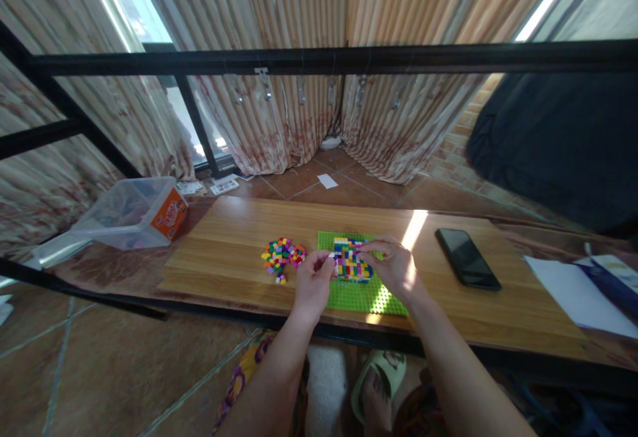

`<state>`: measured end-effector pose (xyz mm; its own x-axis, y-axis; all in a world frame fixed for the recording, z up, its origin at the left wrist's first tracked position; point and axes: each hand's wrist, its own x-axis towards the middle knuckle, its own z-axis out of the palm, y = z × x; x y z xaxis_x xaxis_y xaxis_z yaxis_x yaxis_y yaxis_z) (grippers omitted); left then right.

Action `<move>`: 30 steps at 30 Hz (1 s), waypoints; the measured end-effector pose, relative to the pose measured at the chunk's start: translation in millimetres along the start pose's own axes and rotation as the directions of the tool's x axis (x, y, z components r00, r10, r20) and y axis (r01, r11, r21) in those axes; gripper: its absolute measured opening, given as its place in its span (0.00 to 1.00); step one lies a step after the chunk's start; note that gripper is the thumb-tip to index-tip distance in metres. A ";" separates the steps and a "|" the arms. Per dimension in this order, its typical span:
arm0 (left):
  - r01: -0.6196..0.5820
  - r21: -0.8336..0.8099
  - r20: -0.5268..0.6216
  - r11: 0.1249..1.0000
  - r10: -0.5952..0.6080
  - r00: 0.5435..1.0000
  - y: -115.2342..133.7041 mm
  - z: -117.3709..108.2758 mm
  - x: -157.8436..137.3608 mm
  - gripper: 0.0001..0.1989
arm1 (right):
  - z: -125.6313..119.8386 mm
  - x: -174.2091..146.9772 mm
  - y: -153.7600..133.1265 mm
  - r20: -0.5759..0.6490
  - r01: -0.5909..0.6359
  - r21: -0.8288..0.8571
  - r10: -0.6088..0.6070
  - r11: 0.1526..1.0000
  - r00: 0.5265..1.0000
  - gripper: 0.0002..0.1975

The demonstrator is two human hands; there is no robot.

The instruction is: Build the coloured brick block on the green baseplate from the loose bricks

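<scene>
A green studded baseplate (343, 295) lies on the wooden board, and a block of many-coloured toy bricks (351, 264) is built up on it. At the block's left edge is my left hand (313, 281), its thumb and forefinger pinched on a small whitish toy brick (331, 255). My right hand (395, 269) reaches over the block's upper right side with fingertips pressed together. Whatever sits between those fingertips is too small to make out. Left of my left hand, a loose pile of small coloured bricks (277, 254) is spread on the wood.
A black phone (467, 258) lies to the right on the wooden board (224, 251), with white paper (573, 291) beyond it. At the far left stands a clear plastic box (124, 214) with an orange label. A black metal bar (309, 60) crosses in front of the curtains.
</scene>
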<state>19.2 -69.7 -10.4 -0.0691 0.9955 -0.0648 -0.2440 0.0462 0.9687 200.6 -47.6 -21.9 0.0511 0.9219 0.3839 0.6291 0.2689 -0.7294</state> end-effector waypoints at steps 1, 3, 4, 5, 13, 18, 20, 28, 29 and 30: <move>0.000 0.000 -0.004 1.000 0.000 1.000 -0.4 -0.4 0.2 0.08 | 0.6 0.7 0.8 -0.002 -0.015 -0.005 0.015 1.000 1.000 0.10; -0.002 0.006 -0.008 1.000 0.002 1.000 -1.4 -1.2 0.6 0.07 | 1.6 1.7 2.0 -0.003 -0.047 -0.006 0.047 0.999 0.999 0.10; -0.003 0.009 -0.009 1.000 0.004 1.000 -2.0 -1.5 0.7 0.07 | 2.2 2.1 2.2 -0.004 -0.060 -0.004 0.060 0.998 0.998 0.10; -0.005 0.012 -0.009 1.000 0.005 1.000 -2.5 -1.8 0.8 0.07 | 2.8 2.3 2.1 -0.006 -0.071 0.000 0.071 0.998 0.997 0.10; -0.011 0.032 -0.011 0.999 0.012 1.000 -4.8 -1.4 0.1 0.05 | 5.3 3.5 -2.4 -0.025 -0.111 -0.025 0.110 0.994 0.994 0.12; -0.005 0.039 -0.001 0.999 0.005 1.000 -5.1 0.2 -0.5 0.05 | 4.5 3.3 -1.6 -0.004 -0.120 -0.009 0.120 0.993 0.993 0.11; 0.010 0.036 0.002 0.999 -0.010 1.000 -4.9 1.0 -0.8 0.05 | 5.2 2.8 -1.6 -0.001 -0.118 -0.004 0.118 0.993 0.993 0.11; 0.041 -0.019 0.013 0.999 -0.040 0.999 -4.6 1.7 -1.9 0.06 | 4.2 -1.0 -4.1 -0.005 -0.128 0.003 0.128 0.992 0.992 0.13; 0.037 -0.029 0.014 0.999 -0.037 0.999 -4.8 1.4 -1.9 0.07 | 3.0 -1.7 -5.6 -0.013 -0.115 0.005 0.115 0.993 0.993 0.12; 0.035 -0.037 0.013 0.999 -0.035 0.999 -5.0 1.2 -1.9 0.07 | 1.8 -2.6 -7.7 -0.029 -0.098 0.011 0.098 0.995 0.995 0.12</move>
<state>21.7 -71.7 -14.8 -0.0478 0.9943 -0.0952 -0.2817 0.0781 0.9563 194.2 -51.5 -18.3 0.1349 0.9354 0.3268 0.6123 0.1806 -0.7697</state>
